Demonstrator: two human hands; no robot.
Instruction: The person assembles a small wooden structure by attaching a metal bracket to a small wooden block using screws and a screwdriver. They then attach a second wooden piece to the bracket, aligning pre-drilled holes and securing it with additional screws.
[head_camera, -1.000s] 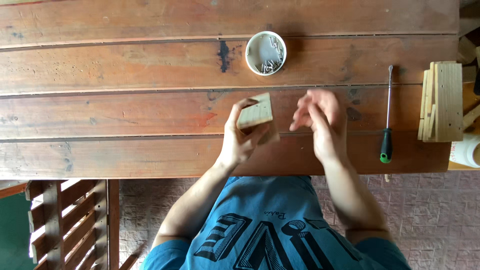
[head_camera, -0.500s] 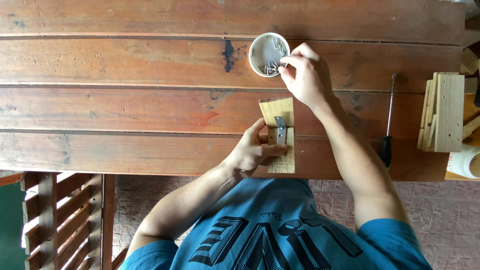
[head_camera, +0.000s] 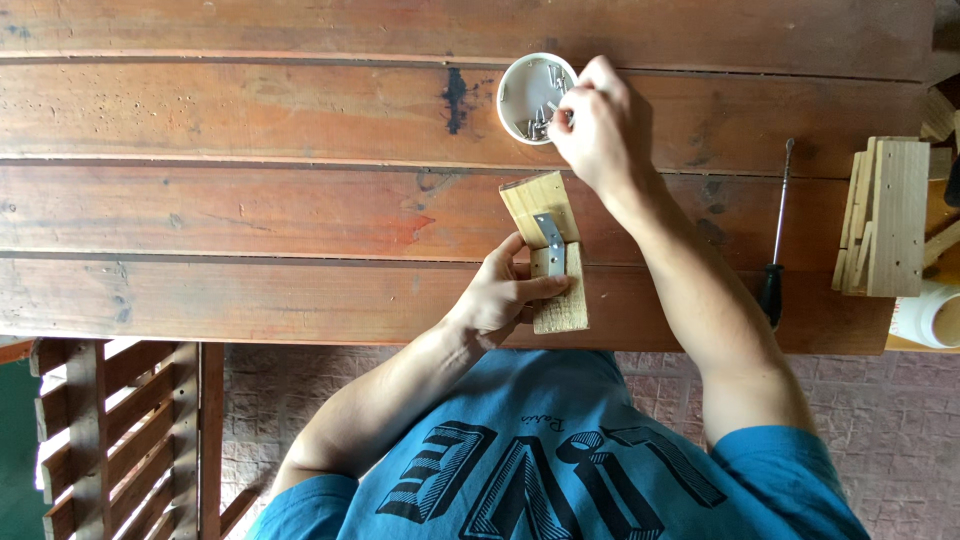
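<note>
Two short pale wood blocks (head_camera: 540, 205) lie end to end on the red-brown plank table (head_camera: 250, 210), joined by a small grey metal bracket (head_camera: 551, 240). My left hand (head_camera: 505, 290) presses on the near block, thumb on it just below the bracket. My right hand (head_camera: 600, 125) reaches over the right side of a small round white container (head_camera: 520, 95) of screws, fingertips pinched inside it. Whether a screw is between the fingers is too small to tell.
A screwdriver (head_camera: 776, 240) with a black and green handle lies to the right. A stack of pale wood pieces (head_camera: 890, 215) stands at the right edge, with a white jar (head_camera: 930, 315) below it. A slatted wooden chair (head_camera: 120, 440) is beneath the table's near left.
A second ago both hands held the blocks up close together. The blocks were then laid flat under my left hand, and my right hand moved up to the white container and stays there.
</note>
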